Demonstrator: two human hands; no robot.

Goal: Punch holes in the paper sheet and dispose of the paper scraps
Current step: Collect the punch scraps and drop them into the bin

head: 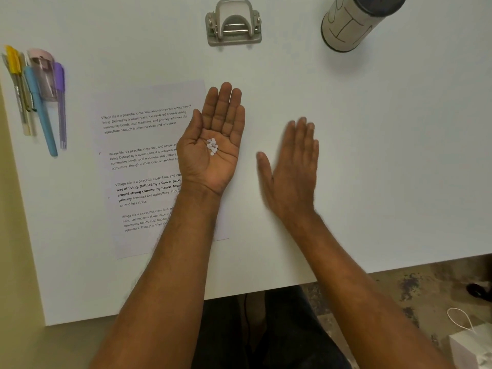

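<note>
A little pile of paper scraps (pixel 212 146) was cupped in the left hand (pixel 213 145), held palm up with fingers straight, over the right edge of the paper sheet (pixel 143 166) printed with "Village life is a peaceful, close-knit..." paragraphs. The right hand (pixel 291 169) was held flat and empty just beside it, a bit blurred. Further back on the table (pixel 372 182), the hole punch (pixel 233 23) and a canister (pixel 356 21) with scrawled lettering, not readable, were seen.

A desk workspace, likely an office or study: a white table (pixel 372 182) carries a metal hole punch (pixel 233 23) at its far edge, pens (pixel 37 102) near its left edge, and a printed paper sheet (pixel 143 166).
</note>
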